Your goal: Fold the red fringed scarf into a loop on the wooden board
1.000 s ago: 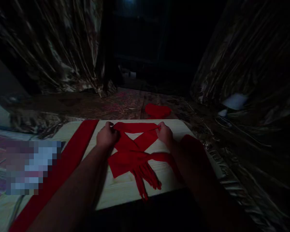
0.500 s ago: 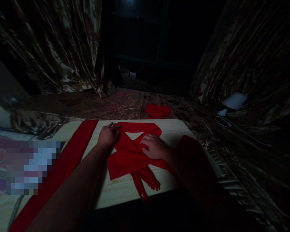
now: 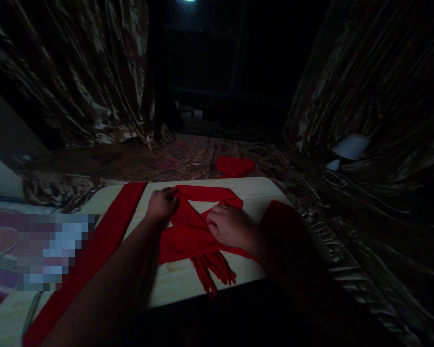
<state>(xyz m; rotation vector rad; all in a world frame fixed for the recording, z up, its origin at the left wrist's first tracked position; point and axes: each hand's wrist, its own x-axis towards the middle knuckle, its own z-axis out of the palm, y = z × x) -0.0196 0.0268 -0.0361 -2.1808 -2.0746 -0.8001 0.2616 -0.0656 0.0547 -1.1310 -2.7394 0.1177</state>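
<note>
Tabletop [image 3: 171,277] holds red scarf [image 3: 184,245] beneath the right hand [image 3: 232,227].

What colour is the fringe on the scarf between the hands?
Red, like the rest of the scarf; the fringe shows best in the head view.

Pretty dim room tbh. Pale wood tabletop [image 3: 168,289] under the fingers [image 3: 172,191], patterned fabric [image 3: 191,154] just beyond them, then dark panes [image 3: 202,62] with a bright light [image 3: 189,1] up top. Shiny patterned curtain [image 3: 112,86] ahead-left of the fingers, another curtain [image 3: 342,86] ahead-right, little white-shaded lamp [image 3: 351,146] near that one.
</note>
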